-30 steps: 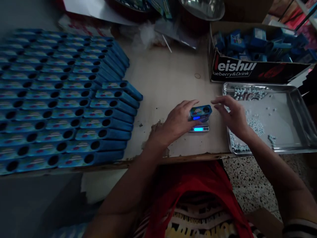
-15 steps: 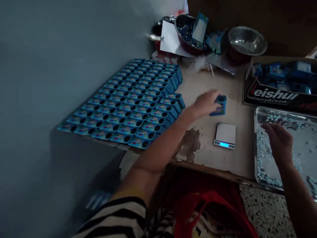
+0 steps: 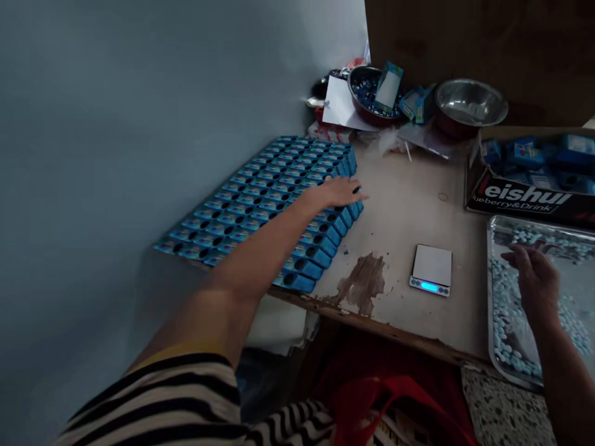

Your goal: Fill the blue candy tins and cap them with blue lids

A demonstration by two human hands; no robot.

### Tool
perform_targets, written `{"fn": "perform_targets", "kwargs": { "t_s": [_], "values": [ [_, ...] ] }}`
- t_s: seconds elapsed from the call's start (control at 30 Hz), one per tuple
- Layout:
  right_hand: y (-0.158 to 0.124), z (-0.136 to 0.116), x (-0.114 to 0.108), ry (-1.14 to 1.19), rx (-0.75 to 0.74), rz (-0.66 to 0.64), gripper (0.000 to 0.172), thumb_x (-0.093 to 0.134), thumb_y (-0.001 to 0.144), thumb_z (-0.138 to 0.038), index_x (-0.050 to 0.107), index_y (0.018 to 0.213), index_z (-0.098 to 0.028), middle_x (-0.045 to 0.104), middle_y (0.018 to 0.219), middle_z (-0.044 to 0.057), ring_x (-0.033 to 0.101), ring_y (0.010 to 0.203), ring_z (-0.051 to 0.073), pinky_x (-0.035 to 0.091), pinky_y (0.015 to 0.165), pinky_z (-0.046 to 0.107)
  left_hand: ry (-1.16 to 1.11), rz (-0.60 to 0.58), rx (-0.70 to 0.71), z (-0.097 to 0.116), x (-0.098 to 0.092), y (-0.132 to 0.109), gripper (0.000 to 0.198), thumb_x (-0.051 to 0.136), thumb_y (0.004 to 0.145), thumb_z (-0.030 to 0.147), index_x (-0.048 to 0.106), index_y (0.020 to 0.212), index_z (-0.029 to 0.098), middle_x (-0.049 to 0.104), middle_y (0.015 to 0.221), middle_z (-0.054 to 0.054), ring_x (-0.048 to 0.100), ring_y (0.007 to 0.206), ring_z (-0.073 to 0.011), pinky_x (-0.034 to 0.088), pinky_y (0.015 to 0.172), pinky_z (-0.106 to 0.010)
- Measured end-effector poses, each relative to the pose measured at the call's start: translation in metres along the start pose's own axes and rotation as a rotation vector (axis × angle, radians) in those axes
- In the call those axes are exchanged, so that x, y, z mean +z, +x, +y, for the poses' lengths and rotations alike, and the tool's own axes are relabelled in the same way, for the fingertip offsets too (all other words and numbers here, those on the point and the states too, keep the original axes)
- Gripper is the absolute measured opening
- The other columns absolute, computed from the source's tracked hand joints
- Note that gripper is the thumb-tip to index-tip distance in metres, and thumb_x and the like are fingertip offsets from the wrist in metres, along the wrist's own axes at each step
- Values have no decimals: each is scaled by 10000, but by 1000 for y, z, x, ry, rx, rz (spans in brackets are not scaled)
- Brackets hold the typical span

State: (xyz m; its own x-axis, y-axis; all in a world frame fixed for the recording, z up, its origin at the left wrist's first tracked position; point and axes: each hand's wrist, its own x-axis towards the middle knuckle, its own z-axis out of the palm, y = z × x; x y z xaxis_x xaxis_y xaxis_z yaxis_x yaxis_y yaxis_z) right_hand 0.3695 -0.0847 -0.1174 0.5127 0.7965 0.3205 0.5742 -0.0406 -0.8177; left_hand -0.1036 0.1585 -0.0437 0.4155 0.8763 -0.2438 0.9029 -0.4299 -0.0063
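My left hand reaches over the right edge of the block of small blue boxes, which stand in close rows with a dark round hole in each top. Its fingers lie around a small blue box at the end of a row, mostly hidden beneath the hand. My right hand is over the metal tray of pale blue and white pellets. Thumb and fingers are pinched together there; whatever they hold is too small to make out. Between my hands, a digital scale with a lit display bears nothing.
Behind the tray stands a black carton full of blue boxes. At the back are a metal bowl, a bowl of dark wrapped pieces with a box on top, and white paper. A wall rises on the left.
My left hand has carried a blue box leftward from above the scale to the rows. My right hand stays over the tray, its fingers still pinched. The head view has shifted.
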Motion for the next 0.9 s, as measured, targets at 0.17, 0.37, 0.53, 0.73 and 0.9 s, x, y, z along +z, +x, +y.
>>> {"fn": "perform_targets", "kwargs": {
  "t_s": [0.17, 0.37, 0.53, 0.73, 0.9],
  "values": [
    [15, 4, 0, -217, -197, 112, 455, 520, 1000, -582, 760, 862, -222, 786, 930, 105, 724, 948, 286, 546, 987, 498, 9, 141, -161, 37, 22, -17, 595, 460, 1108, 333, 453, 1683, 182, 326, 1772, -246, 205, 1666, -515, 100, 1274, -840],
    [-55, -59, 24, -472, -611, -360, 352, 617, 1055, -448, 787, 1298, -258, 714, 1288, 131, 598, 1224, 328, 451, 1099, 516, -184, 423, 212, 126, 63, -77, 657, 656, 1040, 263, 464, 1667, 247, 430, 1740, -151, 360, 1619, -364, 161, 1361, -686],
    [-129, -94, 54, -734, -665, -714, 426, 545, 1112, -366, 714, 1494, -282, 702, 1229, 153, 563, 1134, 343, 426, 946, 483, -432, 367, 11, 160, 143, -124, 639, 663, 1031, 317, 498, 1630, 169, 505, 1653, -232, 475, 1554, -379, 365, 1312, -591],
    [-135, -87, 72, -791, -546, -728, 437, 501, 1142, -423, 703, 1515, -316, 696, 1253, 142, 556, 1182, 341, 409, 971, 473, -595, 431, 48, 132, 180, -141, 658, 623, 1048, 338, 418, 1654, 185, 527, 1637, -189, 462, 1573, -314, 386, 1330, -516],
    [-135, -92, 76, -788, -482, -725, 398, 493, 1148, -347, 741, 1459, -337, 712, 1224, 118, 589, 1157, 314, 430, 967, 454, -576, 417, 36, 133, 187, -142, 591, 598, 1060, 367, 490, 1604, 163, 477, 1658, -207, 414, 1601, -351, 342, 1348, -538]
  ]
}}
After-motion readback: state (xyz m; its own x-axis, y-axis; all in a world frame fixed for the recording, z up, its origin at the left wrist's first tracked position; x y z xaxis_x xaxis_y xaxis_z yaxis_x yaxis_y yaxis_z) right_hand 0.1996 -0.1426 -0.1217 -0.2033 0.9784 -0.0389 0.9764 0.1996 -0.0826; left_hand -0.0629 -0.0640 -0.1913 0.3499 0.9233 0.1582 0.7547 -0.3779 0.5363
